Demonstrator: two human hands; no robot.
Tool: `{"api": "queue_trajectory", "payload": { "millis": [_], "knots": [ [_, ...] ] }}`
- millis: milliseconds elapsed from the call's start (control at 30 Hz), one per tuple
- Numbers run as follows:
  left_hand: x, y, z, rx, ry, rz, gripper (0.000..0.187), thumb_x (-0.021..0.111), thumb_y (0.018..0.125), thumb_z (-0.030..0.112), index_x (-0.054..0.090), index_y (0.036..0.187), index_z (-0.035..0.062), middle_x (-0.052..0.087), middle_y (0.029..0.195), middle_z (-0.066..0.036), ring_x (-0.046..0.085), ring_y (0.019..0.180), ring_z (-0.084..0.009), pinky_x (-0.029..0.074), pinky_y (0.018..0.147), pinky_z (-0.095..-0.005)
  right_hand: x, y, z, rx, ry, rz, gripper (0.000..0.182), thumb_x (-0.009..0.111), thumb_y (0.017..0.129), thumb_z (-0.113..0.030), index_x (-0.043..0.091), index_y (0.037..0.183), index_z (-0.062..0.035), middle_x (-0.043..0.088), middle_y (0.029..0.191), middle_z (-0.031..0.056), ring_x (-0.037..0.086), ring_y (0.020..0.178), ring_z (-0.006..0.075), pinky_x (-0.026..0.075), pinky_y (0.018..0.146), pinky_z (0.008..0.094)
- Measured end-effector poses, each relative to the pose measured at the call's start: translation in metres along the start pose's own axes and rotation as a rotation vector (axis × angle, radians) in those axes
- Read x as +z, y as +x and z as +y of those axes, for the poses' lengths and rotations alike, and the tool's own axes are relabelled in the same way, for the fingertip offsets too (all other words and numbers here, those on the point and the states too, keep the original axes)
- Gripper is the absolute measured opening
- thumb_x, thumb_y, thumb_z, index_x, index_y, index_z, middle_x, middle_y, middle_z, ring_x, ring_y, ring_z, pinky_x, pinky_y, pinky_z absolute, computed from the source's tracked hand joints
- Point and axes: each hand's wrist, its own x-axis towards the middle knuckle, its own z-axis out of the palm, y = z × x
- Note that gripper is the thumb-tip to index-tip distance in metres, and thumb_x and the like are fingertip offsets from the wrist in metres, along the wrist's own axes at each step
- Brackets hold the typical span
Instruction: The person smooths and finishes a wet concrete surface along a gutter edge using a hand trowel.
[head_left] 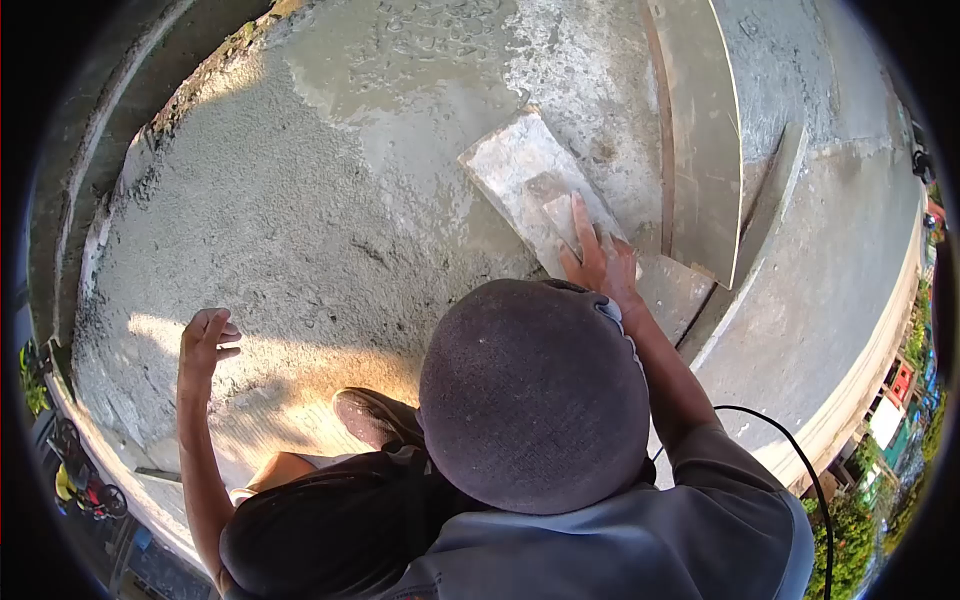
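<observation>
The right hand (609,264) has its fingers bent over the grip of a flat float (506,162), right of the middle of the frame. The float is long and slants from upper left down to the hand. Wet cement (230,200) lies to its left. A thin board (700,130) blocks the right side. The left hand (207,338), half curled and holding nothing, is far off at lower left.

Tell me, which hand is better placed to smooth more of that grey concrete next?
Probably the right hand: it is on the flat board, which lies on the concrete. The left hand looks empty and is well away from the board.
</observation>
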Motion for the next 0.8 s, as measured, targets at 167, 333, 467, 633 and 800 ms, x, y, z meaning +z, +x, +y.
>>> {"api": "queue_trajectory", "payload": {
  "millis": [167, 333, 467, 633, 800],
  "knots": [
    [0.004, 0.006, 0.033, 0.062, 0.039, 0.045, 0.035, 0.060, 0.099, 0.036, 0.064, 0.110, 0.0031, 0.066, 0.091, -0.008, 0.067, 0.088, -0.0200, 0.058, 0.076, -0.0347, 0.029, 0.025, -0.014, 0.048, 0.036, -0.037, 0.079, 0.068, 0.082, -0.024, 0.035, 0.154, -0.0131, 0.070, 0.098, 0.0248, 0.069, 0.076, 0.0388, 0.057, 0.067, 0.0453],
    [0.004, 0.005, 0.024, 0.039, 0.028, 0.026, 0.035, 0.059, 0.099, 0.035, 0.062, 0.110, 0.0018, 0.067, 0.092, -0.010, 0.069, 0.088, -0.0212, 0.059, 0.072, -0.0339, 0.036, 0.124, -0.020, 0.109, -0.069, 0.052, 0.086, 0.067, 0.085, -0.023, 0.023, 0.158, -0.0100, 0.069, 0.099, 0.0254, 0.069, 0.079, 0.0411, 0.056, 0.072, 0.0498],
    [-0.006, -0.001, 0.016, 0.046, 0.001, 0.033, 0.036, 0.060, 0.099, 0.036, 0.062, 0.109, 0.0014, 0.067, 0.093, -0.010, 0.068, 0.088, -0.0205, 0.059, 0.073, -0.0345, 0.017, 0.162, -0.049, 0.177, 0.102, -0.153, 0.087, 0.064, 0.088, -0.027, 0.017, 0.158, -0.0074, 0.067, 0.103, 0.0318, 0.069, 0.086, 0.0426, 0.054, 0.076, 0.0531],
    [-0.009, -0.004, 0.009, 0.022, 0.007, 0.032, 0.036, 0.059, 0.100, 0.035, 0.062, 0.110, 0.0009, 0.067, 0.094, -0.011, 0.068, 0.089, -0.0207, 0.059, 0.073, -0.0354, 0.052, 0.174, -0.147, -0.221, 0.128, -0.172, 0.081, 0.060, 0.087, -0.020, 0.022, 0.158, -0.0072, 0.068, 0.091, 0.0302, 0.069, 0.076, 0.0418, 0.055, 0.069, 0.0516],
    [-0.013, -0.007, 0.015, 0.048, 0.010, 0.088, 0.037, 0.060, 0.099, 0.036, 0.062, 0.108, -0.0001, 0.068, 0.093, -0.010, 0.068, 0.090, -0.0205, 0.059, 0.074, -0.0362, 0.074, 0.287, -0.184, -0.206, 0.115, -0.256, 0.078, 0.054, 0.084, -0.011, 0.025, 0.157, -0.0031, 0.070, 0.090, 0.0273, 0.071, 0.080, 0.0356, 0.055, 0.068, 0.0462]
  ]
}}
